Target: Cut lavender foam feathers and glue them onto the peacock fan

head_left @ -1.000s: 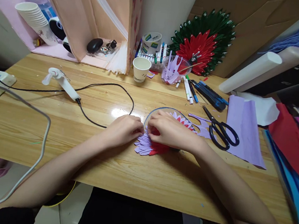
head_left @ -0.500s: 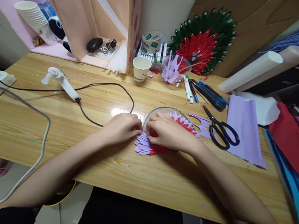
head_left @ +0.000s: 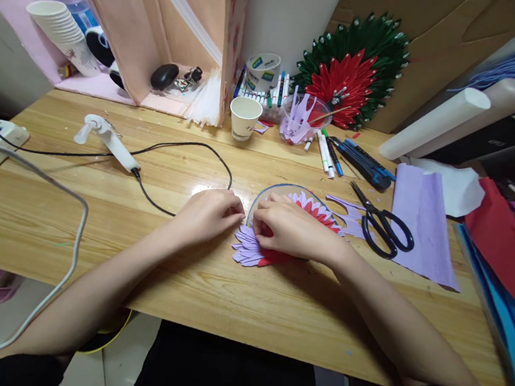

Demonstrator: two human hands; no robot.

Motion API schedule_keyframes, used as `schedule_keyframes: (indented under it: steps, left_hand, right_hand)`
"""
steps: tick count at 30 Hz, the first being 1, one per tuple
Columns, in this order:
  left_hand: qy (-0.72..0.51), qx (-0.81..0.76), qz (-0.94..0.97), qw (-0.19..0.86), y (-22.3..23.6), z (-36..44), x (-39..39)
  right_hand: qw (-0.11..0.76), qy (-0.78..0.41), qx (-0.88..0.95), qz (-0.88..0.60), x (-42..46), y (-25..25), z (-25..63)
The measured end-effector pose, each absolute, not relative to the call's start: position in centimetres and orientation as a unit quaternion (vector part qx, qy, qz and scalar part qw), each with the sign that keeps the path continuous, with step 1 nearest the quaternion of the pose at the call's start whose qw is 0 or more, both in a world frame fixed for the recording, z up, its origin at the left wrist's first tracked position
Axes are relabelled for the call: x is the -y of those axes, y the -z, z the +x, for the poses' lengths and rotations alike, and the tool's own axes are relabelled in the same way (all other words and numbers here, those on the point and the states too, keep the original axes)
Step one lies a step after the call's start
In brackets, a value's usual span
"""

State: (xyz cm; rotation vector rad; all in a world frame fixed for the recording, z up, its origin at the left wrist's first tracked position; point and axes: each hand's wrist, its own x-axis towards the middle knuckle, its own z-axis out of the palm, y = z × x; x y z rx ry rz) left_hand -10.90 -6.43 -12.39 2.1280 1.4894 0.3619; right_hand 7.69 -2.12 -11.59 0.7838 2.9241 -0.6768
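A round paper flower lies on the table, with purple petals point(head_left: 247, 249) and red petals point(head_left: 273, 257) layered on a disc point(head_left: 266, 194) edged in blue. My right hand point(head_left: 288, 224) covers much of its middle, fingers curled and thumb tip against the purple petals at the left side. Just left of the disc's rim is my left hand point(head_left: 211, 214), its thumb and fingers pinched together. Whether anything small sits in that pinch cannot be seen. Beside the flower on the right are cut purple paper scraps point(head_left: 350, 216) and black-handled scissors point(head_left: 381, 229).
A white glue gun point(head_left: 111, 145) with a black cord lies at the left. Behind stand a paper cup point(head_left: 244, 119), a clear tub point(head_left: 302, 124) of scraps and a green-red paper flower point(head_left: 353, 67). Markers, a utility knife point(head_left: 363, 165) and a purple sheet point(head_left: 425, 224) lie right.
My left fingertips have lifted slightly up and away from the purple petals. My right hand keeps its place on the flower.
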Motion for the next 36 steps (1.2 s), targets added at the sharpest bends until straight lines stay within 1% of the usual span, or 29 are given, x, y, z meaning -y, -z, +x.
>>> schedule_keyframes:
  steps: [8, 24, 36]
  left_hand:
    - [-0.137, -0.548, 0.781, 0.268, 12.4, -10.9, 6.5]
    - [-0.114, -0.49, 0.814, 0.291, 12.8, -10.7, 6.6]
    - [-0.148, -0.47, 0.825, 0.277, 13.0, -9.9, 6.6]
  right_hand:
    - [0.034, 0.215, -0.94, 0.264, 2.3, 11.4, 7.5]
    - [0.019, 0.206, -0.936, 0.286, 1.5, 9.7, 8.6]
    - [0.022, 0.204, -0.939, 0.277, 1.3, 9.8, 8.7]
